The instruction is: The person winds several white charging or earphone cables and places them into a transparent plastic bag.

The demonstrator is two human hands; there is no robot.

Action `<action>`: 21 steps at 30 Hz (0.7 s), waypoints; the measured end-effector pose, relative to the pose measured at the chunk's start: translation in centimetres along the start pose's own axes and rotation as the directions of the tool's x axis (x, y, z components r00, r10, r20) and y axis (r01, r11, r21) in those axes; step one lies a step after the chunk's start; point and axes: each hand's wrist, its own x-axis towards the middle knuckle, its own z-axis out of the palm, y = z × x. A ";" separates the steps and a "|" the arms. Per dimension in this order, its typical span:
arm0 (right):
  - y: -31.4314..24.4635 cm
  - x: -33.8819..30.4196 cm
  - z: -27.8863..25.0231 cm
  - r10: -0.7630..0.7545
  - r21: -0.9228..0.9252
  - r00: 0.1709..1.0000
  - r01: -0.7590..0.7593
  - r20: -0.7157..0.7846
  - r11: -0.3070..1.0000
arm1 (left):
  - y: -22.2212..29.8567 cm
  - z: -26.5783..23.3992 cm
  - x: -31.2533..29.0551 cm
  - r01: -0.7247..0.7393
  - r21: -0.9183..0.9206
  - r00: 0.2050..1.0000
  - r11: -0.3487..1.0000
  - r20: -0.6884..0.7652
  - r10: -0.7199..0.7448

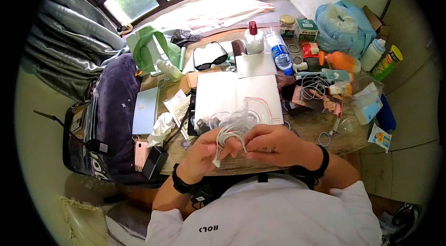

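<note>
A coiled white cable is held between my two hands over the table's near edge. My left hand is closed around the loops, with a white plug end hanging below its fingers. My right hand pinches a part of the same cable from the other side. Just beyond the hands, a crumpled clear plastic bag lies over the lower part of an open white booklet. The bag's contents are hard to make out.
Left of the booklet lie a light blue box, a crumpled tissue, a pink phone-like item and a black box. Sunglasses, a water bottle, an orange bottle and another white cable crowd the far and right sides.
</note>
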 end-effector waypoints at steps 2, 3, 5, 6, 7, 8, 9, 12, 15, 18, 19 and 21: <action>-0.2 -0.1 -0.4 0.073 0.002 0.997 -0.073 0.028 0.997 | -0.5 1.1 1.2 -0.043 0.017 0.998 0.999 -0.038 0.044; -0.2 0.0 -0.4 0.138 0.009 0.989 -0.139 0.060 0.990 | -2.0 0.4 1.6 -0.016 0.045 0.998 0.999 -0.055 0.019; 0.3 -0.7 -1.1 0.201 0.049 0.978 -0.204 0.056 0.978 | -2.1 1.1 3.1 -0.045 0.044 0.999 0.998 -0.011 0.046; 0.5 -1.1 -1.5 0.262 0.090 0.964 -0.265 0.043 0.960 | -2.0 1.6 3.7 -0.068 0.049 0.997 0.997 0.041 0.066; 0.6 -1.7 -1.7 0.258 0.084 0.964 -0.263 0.066 0.961 | -2.2 2.0 4.1 -0.074 -0.035 0.996 0.997 0.056 0.076; 0.6 -2.5 -1.8 0.408 0.292 0.912 -0.400 0.034 0.869 | -2.5 2.3 4.5 -0.092 -0.041 0.995 0.995 0.040 0.094; 0.5 -3.2 -1.8 0.558 0.484 0.830 -0.500 0.030 0.718 | -2.8 2.5 5.0 -0.103 -0.009 0.993 0.995 0.064 0.103; 0.2 -3.7 -2.1 0.534 0.604 0.834 -0.357 -0.138 0.713 | -2.7 3.8 5.7 -0.082 0.039 0.992 0.996 0.097 0.078; -1.2 -3.2 -2.7 0.618 0.524 0.781 -0.491 -0.089 0.696 | -2.7 4.3 6.6 -0.132 0.192 0.988 0.972 0.104 0.113; -0.9 -3.8 -2.6 0.602 0.549 0.796 -0.477 -0.061 0.687 | -2.7 4.4 7.8 -0.289 0.532 0.956 0.796 0.114 0.271; -1.1 -3.6 -2.6 0.605 0.540 0.794 -0.489 -0.050 0.685 | -2.9 4.5 8.0 -0.331 0.716 0.931 0.615 0.143 0.335; -1.6 -3.1 -2.1 0.526 0.436 0.843 -0.434 -0.112 0.788 | -2.6 5.1 8.0 -0.318 0.740 0.927 0.593 0.110 0.360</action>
